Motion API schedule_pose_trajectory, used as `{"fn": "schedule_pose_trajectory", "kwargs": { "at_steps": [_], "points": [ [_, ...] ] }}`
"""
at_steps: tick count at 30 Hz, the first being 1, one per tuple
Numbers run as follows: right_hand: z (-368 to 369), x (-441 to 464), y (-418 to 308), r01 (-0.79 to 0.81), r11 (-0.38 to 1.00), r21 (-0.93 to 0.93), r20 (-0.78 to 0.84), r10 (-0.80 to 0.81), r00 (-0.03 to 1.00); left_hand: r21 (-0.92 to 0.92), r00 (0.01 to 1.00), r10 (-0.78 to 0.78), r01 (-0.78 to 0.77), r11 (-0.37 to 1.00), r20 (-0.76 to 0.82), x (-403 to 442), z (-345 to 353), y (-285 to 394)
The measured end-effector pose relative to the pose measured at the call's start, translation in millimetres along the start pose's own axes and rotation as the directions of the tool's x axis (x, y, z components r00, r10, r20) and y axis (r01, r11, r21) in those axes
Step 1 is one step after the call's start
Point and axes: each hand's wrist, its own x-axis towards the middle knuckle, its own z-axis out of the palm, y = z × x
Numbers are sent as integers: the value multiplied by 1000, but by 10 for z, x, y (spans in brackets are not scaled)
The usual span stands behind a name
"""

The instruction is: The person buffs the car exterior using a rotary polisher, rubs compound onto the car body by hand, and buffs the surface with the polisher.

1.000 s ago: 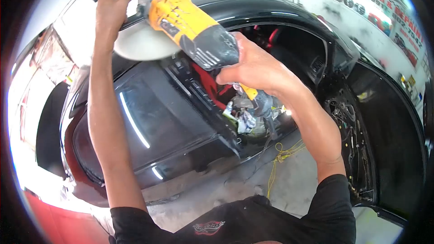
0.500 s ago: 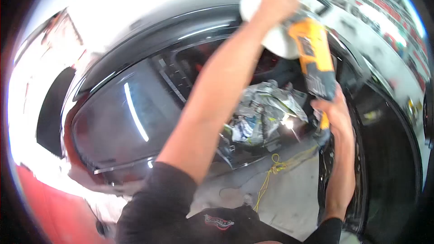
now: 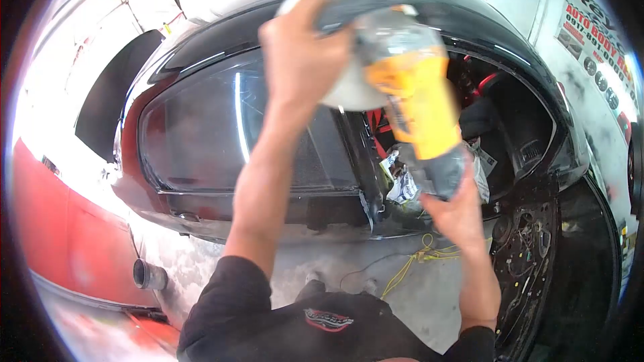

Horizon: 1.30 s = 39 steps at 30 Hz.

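A yellow and black polisher [image 3: 419, 107] with a round white pad [image 3: 355, 87] is raised over the side of a black car [image 3: 295, 221]. My left hand [image 3: 305, 60] is closed around its curved black front handle. Farther back, my right hand [image 3: 457, 208] grips the dark rear end of the body. The pad is partly hidden behind my left hand and the machine. It shows in front of the upper door frame and roof edge; whether it touches the car I cannot tell. Below the polisher, crumpled plastic and paper [image 3: 402, 184] lie in the open doorway.
An open car door [image 3: 530, 261] stands at right, its inner panel bare. A yellow cord [image 3: 406, 261] trails on the concrete floor [image 3: 302, 248]. At left are a red car panel [image 3: 74, 214] and a dark cylindrical container [image 3: 149, 275]. A lettered sign [image 3: 594, 40] hangs on the right wall.
The polisher and both my hands have shifted left along the car, from over the open doorway toward the closed door's window. My view has turned too. Both hands keep their hold.
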Motion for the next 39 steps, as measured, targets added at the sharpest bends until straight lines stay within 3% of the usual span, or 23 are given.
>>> {"fn": "schedule_pose_trajectory", "kwargs": {
  "at_steps": [2, 3, 5, 7, 10, 12, 17, 19, 22, 24, 26, 27, 28, 29, 31, 33, 36, 37, 38, 39],
  "points": [
    [386, 60, -121, 65, 998, 2, 98, -65, 993, 284, 1000, -24, 28, 958, -20, -79, -586, -193],
    [556, 115, -169, 50, 998, -46, 154, -42, 987, 202, 984, -152, 168, 965, -89, -137, -805, -252],
    [843, 210, -213, 62, 993, -103, 260, -33, 965, 239, 963, -215, 250, 938, -163, -251, -1269, -505],
    [1009, 254, -277, 81, 993, -91, 320, -48, 946, 156, 945, -220, 262, 952, -241, -252, -1454, -509],
    [1088, 281, -393, 54, 998, -42, 394, -33, 918, 144, 935, -267, 305, 941, -233, -236, -1559, -499],
    [1043, 232, -310, 89, 995, -47, 324, -69, 943, 235, 960, -210, 250, 939, -183, -193, -1445, -450],
    [611, -53, -54, -79, 990, 117, 94, 68, 993, 266, 998, -52, 38, 963, 44, -91, -634, -70],
    [429, -161, 219, -57, 986, 160, -46, 65, 997, 159, 993, 58, -74, 985, 107, -77, -153, 85],
    [3, -250, 438, -44, 984, 173, -188, 77, 979, 48, 950, -24, 10, 999, 310, -48, 629, 289],
    [-292, -263, 496, -87, 962, 261, -273, 160, 949, -67, 911, 3, 27, 997, 412, -27, 1187, 436],
    [-609, -276, 741, -80, 978, 193, -385, 150, 911, -171, 898, 105, -33, 985, 428, -65, 1834, 505],
    [-771, -286, 750, -149, 961, 235, -386, 233, 893, -272, 890, 120, 4, 962, 439, -97, 2167, 551],
    [-927, -274, 756, -215, 937, 275, -378, 311, 872, -268, 877, 148, -22, 963, 457, -114, 2424, 632],
    [-1066, -275, 833, -184, 951, 247, -427, 277, 861, -223, 838, 101, 25, 975, 536, -94, 2535, 812],
    [-1327, -264, 795, -147, 954, 261, -467, 258, 846, -247, 839, 111, 29, 969, 533, -112, 2907, 957],
    [-1614, -275, 651, -203, 956, 209, -470, 281, 837, -305, 856, 26, 155, 940, 517, -129, 3069, 1063],
    [-2152, -224, 503, -222, 975, -11, -462, 192, 866, -387, 905, -24, 205, 899, 424, -81, 3204, 1023],
    [-2250, -172, 188, -322, 947, -6, -374, 296, 879, -382, 911, -84, 251, 889, 404, -6, 3195, 1003],
    [-2426, -98, 138, -287, 950, -126, -373, 222, 901, -395, 921, -113, 268, 879, 373, 86, 3154, 959],
    [-2412, -25, -174, -375, 920, -114, -398, 304, 866, -409, 930, -141, 281, 868, 340, 187, 3119, 900]
  ]
}}
